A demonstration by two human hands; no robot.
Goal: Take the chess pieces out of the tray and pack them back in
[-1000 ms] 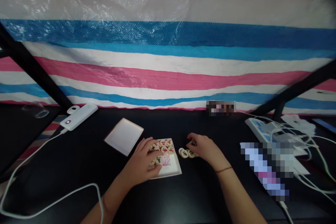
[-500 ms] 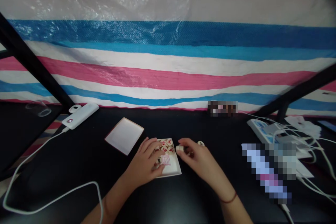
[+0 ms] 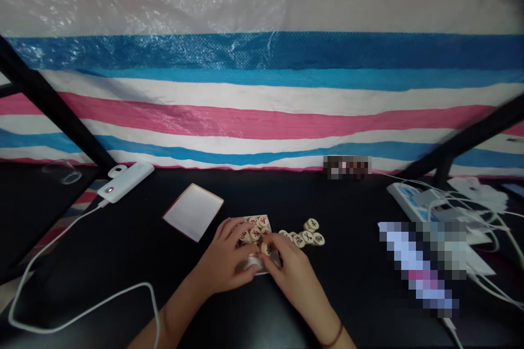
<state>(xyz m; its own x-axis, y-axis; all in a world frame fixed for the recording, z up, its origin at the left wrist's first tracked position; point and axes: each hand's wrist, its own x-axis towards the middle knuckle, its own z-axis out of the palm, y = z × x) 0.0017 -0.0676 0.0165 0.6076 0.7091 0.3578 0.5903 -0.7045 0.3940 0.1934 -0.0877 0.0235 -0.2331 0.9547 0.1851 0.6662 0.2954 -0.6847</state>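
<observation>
A shallow white box (image 3: 264, 271) sits on the black table, with several round cream Chinese chess pieces (image 3: 254, 234) in its far part, marked in red. My left hand (image 3: 223, 262) curves over the box's left side, fingers across the pieces and thumb near the front edge, gripping the box. Between the thumb and fingers of my right hand (image 3: 292, 267) is a chess piece (image 3: 267, 248) with a dark mark, held over the right part of the box. Right of the box lie several loose dark-marked pieces (image 3: 308, 237). My hands hide part of the box.
A square box lid (image 3: 194, 212) lies inside up, left of the box. A white power bank (image 3: 126, 182) with a cable (image 3: 82, 324) is farther left. At the right are a blurred-out phone-like object (image 3: 417, 270), a power strip (image 3: 409, 202) and tangled cables. A striped sheet (image 3: 262, 120) hangs behind.
My right hand has moved left, from beside the box to over it, bringing a chess piece along. The loose pieces it covered now show. My left hand stays at the box.
</observation>
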